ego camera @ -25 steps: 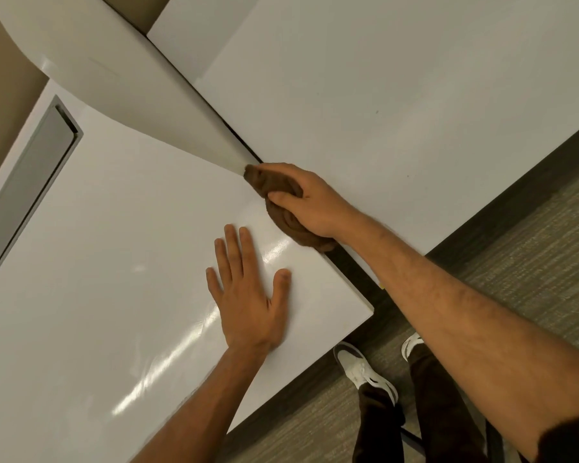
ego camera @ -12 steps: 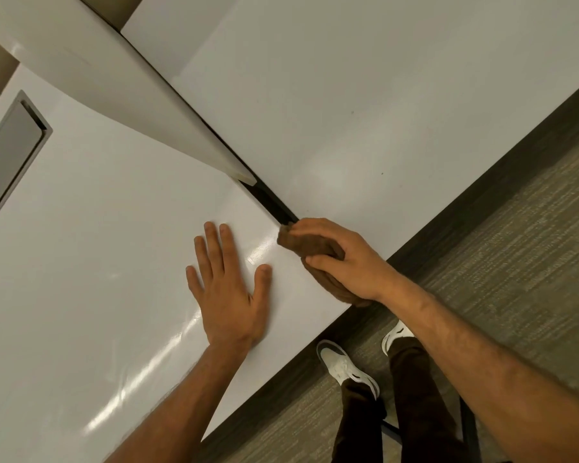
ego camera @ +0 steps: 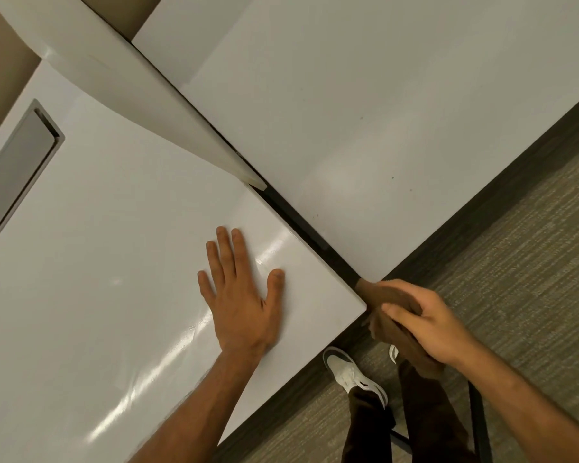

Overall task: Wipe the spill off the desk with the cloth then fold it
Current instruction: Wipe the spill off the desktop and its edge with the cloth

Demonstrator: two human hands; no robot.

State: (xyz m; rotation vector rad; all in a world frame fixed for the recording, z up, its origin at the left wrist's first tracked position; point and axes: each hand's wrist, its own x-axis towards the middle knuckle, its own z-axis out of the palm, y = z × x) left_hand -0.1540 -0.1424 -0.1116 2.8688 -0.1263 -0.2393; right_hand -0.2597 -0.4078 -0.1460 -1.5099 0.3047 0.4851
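Observation:
My right hand (ego camera: 425,320) grips a bunched brown cloth (ego camera: 386,314) just past the near corner of the white desk (ego camera: 97,245), at the end of the dark gap between two desk tops. The cloth hangs off the edge, over the floor. My left hand (ego camera: 238,295) lies flat on the desk with its fingers spread, a little left of that corner. No spill is visible on the glossy surface, only light reflections.
A second white desk top (ego camera: 365,111) lies to the right of the dark gap (ego camera: 301,225). A white divider panel (ego camera: 141,95) rises between them. A grey recessed cover (ego camera: 17,168) sits at the far left. Carpet (ego camera: 515,279) and my shoes (ego camera: 351,372) are below.
My right hand has dragged the cloth along the gap toward me, from the divider's end to off the desk corner. My left hand has stayed flat in place.

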